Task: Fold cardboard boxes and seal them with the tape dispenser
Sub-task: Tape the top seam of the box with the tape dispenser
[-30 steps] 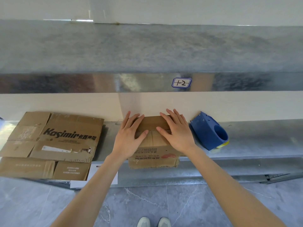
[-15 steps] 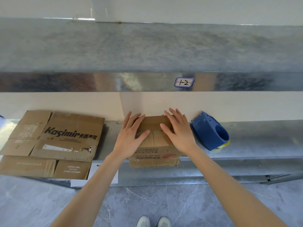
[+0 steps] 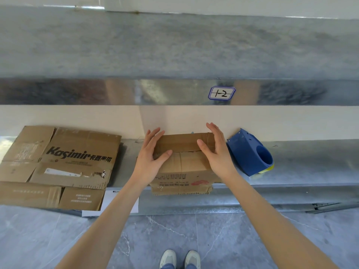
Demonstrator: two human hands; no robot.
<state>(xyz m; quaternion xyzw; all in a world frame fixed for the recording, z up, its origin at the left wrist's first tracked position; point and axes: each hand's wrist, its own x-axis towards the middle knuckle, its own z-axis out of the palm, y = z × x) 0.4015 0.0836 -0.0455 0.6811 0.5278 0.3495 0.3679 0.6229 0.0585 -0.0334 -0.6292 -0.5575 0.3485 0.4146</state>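
box [image 3: 184, 167] brown, red print | flat cardboard [image 3: 58, 166] brown, black logo | tape dispenser [image 3: 250, 154] blue, yellow edge | shelf [image 3: 310, 164] silver-grey

On the lower shelf [image 3: 310, 162] before you, the box [image 3: 186, 166] stands at the centre, its near edge overhanging the shelf front. Your left hand [image 3: 149, 162] lies against its left side and your right hand [image 3: 217, 154] at its right side. The tape dispenser [image 3: 250, 154] lies just right of the box. The flattened cardboard [image 3: 64, 166] lies to the left, apart from the box. The upper shelf [image 3: 174, 45] runs above, with a label [image 3: 221, 93] on its front edge.
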